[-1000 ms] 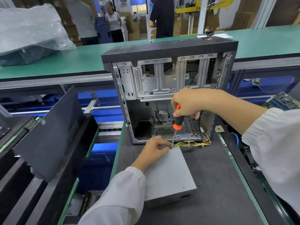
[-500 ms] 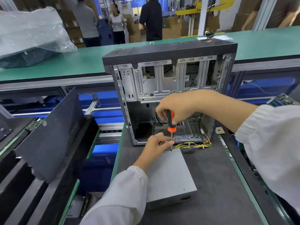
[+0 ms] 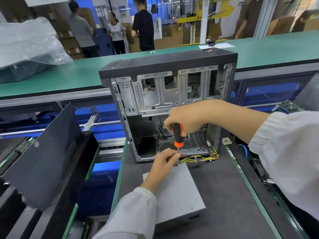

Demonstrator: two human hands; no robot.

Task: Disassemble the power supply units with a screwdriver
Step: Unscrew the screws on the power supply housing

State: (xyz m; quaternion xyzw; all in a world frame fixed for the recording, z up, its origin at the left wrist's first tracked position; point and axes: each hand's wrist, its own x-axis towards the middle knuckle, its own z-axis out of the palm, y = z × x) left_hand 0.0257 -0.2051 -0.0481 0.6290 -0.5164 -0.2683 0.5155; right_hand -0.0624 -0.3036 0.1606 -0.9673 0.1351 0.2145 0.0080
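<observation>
A grey metal power supply unit [image 3: 177, 192] lies flat on the dark work mat, its yellow wire bundle [image 3: 200, 158] trailing into the open computer case [image 3: 169, 104] behind it. My right hand [image 3: 184, 118] grips the black and orange screwdriver [image 3: 178, 135] by its handle, held nearly upright with the tip at the unit's far edge. My left hand [image 3: 165, 161] rests on the unit's far left corner, thumb and fingers pinched around the screwdriver shaft just above the tip.
A black side panel [image 3: 44, 156] leans in a bin at the left. A green conveyor table [image 3: 82, 75] runs behind the case, with a plastic-wrapped unit [image 3: 25, 49] on it. Circuit boards [image 3: 286, 107] lie at the right. Several people stand far back.
My right hand has slid leftward and lower with the screwdriver, bringing it more upright. My left hand's fingers closed around the shaft near the tip.
</observation>
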